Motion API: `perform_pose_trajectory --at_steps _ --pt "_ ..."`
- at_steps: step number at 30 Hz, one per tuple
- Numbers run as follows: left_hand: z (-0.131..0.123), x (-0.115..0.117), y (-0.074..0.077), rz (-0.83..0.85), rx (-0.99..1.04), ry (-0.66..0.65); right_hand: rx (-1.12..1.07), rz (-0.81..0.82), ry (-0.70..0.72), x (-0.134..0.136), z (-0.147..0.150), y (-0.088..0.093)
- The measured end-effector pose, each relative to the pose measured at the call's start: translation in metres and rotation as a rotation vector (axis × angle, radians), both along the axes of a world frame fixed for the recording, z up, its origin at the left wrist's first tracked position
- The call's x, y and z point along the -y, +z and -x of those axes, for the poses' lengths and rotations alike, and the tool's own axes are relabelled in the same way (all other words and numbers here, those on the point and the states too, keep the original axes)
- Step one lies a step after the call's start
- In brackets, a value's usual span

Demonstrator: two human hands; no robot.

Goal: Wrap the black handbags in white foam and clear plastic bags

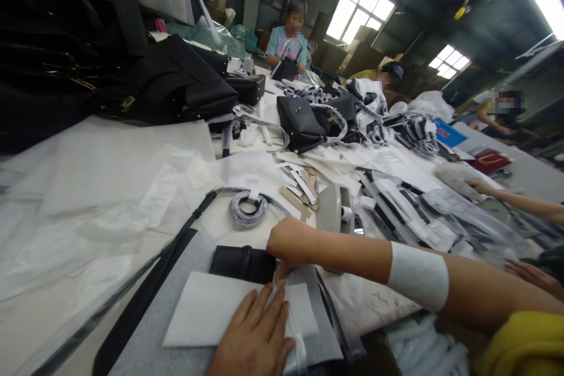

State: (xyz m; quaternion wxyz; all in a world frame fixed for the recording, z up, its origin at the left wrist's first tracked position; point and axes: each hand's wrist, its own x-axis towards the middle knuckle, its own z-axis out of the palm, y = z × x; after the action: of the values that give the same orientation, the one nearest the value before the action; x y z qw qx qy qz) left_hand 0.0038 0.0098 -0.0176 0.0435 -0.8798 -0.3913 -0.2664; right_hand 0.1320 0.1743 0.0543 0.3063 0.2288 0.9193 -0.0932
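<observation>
My left hand lies flat with fingers stretched on a white foam sheet. My right hand, its arm reaching in from the right, has its fingers curled down near the sheet's top edge. What its fingertips grip, if anything, is hidden. Beside it, a black leather piece with a raised band sticks out above the foam. Underneath is a grey sheet over black leather, with a long black strap along its left. Clear film lies beneath my left thumb.
Beyond my hands are a wrapped coiled strap, a tape dispenser and paper strips. Black handbags stand farther back, with more piled at left. Wrapped straps lie at right, near another person's arm. Other people work behind.
</observation>
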Motion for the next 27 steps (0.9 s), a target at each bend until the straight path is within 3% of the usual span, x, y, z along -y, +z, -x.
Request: perform_pose_trajectory --at_steps 4,10,14,18,22,27 --pt "0.001 -0.001 -0.005 -0.052 -0.006 -0.007 -0.015 0.015 0.081 -0.017 -0.006 -0.007" --pt "0.004 -0.005 -0.018 -0.141 -0.023 -0.042 0.008 0.333 0.073 -0.042 0.000 -0.020" --pt "0.006 -0.007 -0.024 -0.182 -0.096 -0.058 -0.047 0.391 0.059 -0.049 -0.001 -0.026" --pt "0.007 -0.006 -0.022 -0.191 -0.133 -0.048 -0.084 0.317 0.015 -0.051 -0.009 -0.022" --pt "0.008 -0.004 -0.018 -0.229 -0.139 -0.032 -0.167 0.064 -0.146 -0.047 -0.020 -0.003" --pt "0.008 -0.004 -0.016 -0.287 -0.142 -0.024 -0.297 -0.029 -0.257 -0.005 -0.035 0.017"
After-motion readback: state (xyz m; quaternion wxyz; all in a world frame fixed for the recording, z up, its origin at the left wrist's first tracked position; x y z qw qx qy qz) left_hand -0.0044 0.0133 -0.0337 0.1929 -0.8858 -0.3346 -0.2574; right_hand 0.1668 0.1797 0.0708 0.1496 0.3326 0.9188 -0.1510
